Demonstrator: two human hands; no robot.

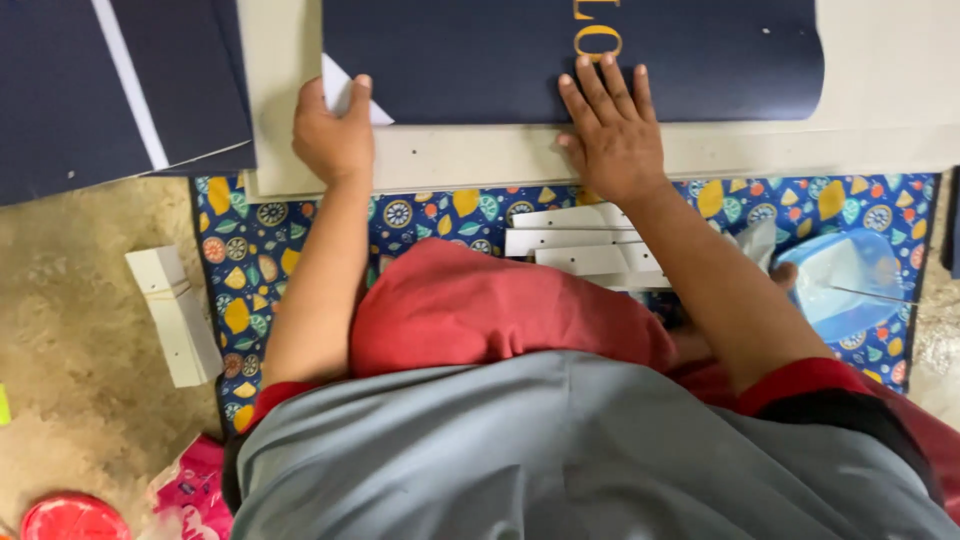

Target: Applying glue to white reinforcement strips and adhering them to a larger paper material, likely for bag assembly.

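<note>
Overhead, the person's right hand (pixel 612 128) lies flat at about 12 o'clock from the body, fingers spread and pressed on the lower edge of a dark navy paper sheet (pixel 480 50) with gold lettering. That sheet rests on a pale grey cardboard panel (pixel 480 160), whose bare margin shows just below both hands. At 11 o'clock the left hand (pixel 333 135) is curled, its thumb and fingers pinching the sheet's lower left corner, where a small white triangle of the folded corner (pixel 345 98) peeks out.

Toward 10 o'clock a second navy sheet with a white stripe (pixel 110 85) lies on the floor, just beside the panel. Under the panel's near edge spreads a blue patterned mat with citrus slices (pixel 250 250). On the mat, between the arms at roughly 1 o'clock, sits a small stack of white card strips (pixel 580 245), and a pale blue plastic bag (pixel 845 285) lies at 3 o'clock. A bundle of white strips tied with a band (pixel 175 315) rests on the floor at 9 o'clock. At 8 o'clock, near the frame's corner, are a red round lid (pixel 70 518) and a pink wrapper (pixel 195 490).
</note>
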